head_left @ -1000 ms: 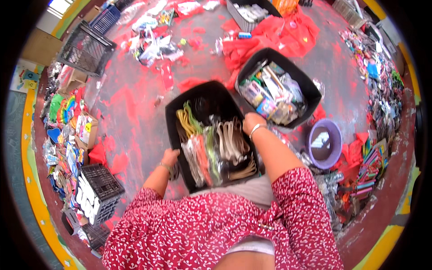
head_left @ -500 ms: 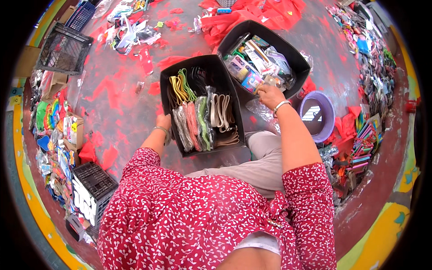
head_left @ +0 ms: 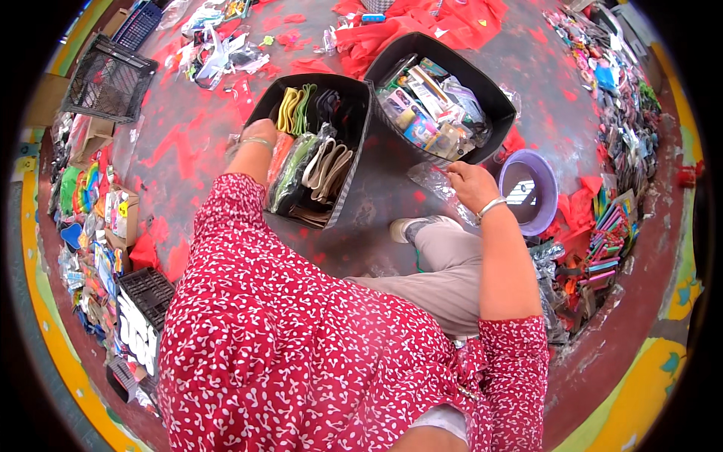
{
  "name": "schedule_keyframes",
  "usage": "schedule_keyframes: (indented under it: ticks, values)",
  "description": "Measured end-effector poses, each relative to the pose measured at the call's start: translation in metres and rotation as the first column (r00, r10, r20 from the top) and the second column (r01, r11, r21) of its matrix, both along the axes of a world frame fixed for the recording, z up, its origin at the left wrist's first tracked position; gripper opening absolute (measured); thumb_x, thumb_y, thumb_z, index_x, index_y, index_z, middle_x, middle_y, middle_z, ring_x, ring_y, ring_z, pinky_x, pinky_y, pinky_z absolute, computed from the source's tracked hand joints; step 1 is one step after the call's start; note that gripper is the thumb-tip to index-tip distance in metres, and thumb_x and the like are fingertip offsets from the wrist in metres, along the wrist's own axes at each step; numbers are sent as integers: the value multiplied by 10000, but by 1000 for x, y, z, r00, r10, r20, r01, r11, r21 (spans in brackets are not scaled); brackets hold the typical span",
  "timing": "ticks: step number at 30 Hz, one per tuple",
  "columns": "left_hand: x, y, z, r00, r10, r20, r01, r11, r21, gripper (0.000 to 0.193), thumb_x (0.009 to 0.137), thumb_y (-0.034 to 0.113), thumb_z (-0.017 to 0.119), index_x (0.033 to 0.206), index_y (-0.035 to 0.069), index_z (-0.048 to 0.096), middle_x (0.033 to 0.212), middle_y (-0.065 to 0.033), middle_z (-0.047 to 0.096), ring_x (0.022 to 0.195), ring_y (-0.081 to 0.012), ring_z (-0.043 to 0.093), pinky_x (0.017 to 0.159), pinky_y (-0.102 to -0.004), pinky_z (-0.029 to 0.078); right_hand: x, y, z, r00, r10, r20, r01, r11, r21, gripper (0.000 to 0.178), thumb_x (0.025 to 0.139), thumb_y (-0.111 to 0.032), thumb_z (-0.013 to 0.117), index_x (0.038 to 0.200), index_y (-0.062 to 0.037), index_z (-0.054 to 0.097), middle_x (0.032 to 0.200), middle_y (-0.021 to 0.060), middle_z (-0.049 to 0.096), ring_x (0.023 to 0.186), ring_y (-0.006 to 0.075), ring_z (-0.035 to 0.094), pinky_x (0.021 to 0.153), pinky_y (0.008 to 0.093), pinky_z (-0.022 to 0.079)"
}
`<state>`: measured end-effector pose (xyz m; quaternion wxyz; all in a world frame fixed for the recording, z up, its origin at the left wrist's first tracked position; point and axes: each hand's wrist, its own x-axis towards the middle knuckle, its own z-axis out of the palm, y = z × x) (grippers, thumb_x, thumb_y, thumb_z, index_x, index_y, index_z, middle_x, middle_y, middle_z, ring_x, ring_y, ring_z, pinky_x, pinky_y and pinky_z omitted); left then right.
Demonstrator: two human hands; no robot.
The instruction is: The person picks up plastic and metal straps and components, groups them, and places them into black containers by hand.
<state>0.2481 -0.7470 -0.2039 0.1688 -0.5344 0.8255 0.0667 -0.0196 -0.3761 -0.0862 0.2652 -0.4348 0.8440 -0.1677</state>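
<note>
My left hand is closed on the left side of a black bin, its fingertips hidden. The bin tilts and holds bundled elastic bands: yellow-green ones at the back, bagged green ones and beige ones nearer me. A second black bin, full of small packaged goods, stands at its right. My right hand hovers just in front of that bin with curled fingers, beside a clear plastic bag on the floor. Whether anything is between those fingers is hidden.
A purple bucket stands right of my right hand. Piles of small goods line the right side; more goods, a black crate and another crate are at the left. Red sheeting lies at the back.
The bin of bands has been moved left and away from me and turned, with my left hand on it. My right hand has come off the second bin's near edge, toward me.
</note>
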Motion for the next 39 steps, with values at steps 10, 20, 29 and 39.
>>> schedule_keyframes:
  ticks: [10,20,29,39]
  values:
    - [1,120,-59,995,94,-13,-89,967,239,275,817,197,493,1021,63,617,1052,-149,601,996,-287,577,840,-371,462,75,54,81,986,71,154,-24,958,-287,164,815,-117,529,929,-22,599,851,174,614,790,336,585,686,367,466]
    - [2,146,-138,958,284,-26,-242,858,453,293,838,209,463,1013,28,614,1080,-197,571,1027,-335,542,857,-399,433,72,55,66,1000,4,21,2,968,-252,154,807,-116,541,913,-22,600,862,154,617,791,322,589,684,371,467]
    - [9,142,-97,999,29,-25,-21,958,287,321,863,245,434,1051,46,602,1129,-181,548,1041,-307,543,860,-379,443,73,52,64,994,72,-85,-88,977,-193,144,806,-126,532,897,-32,591,815,150,604,776,325,575,674,401,456]
    - [-18,165,-83,994,72,-83,-42,947,319,429,789,389,578,1018,27,589,1120,-177,523,1026,-324,540,859,-393,440,74,55,62,986,79,-144,-107,975,-195,144,803,-133,534,895,-37,589,805,144,603,764,321,575,666,403,455]
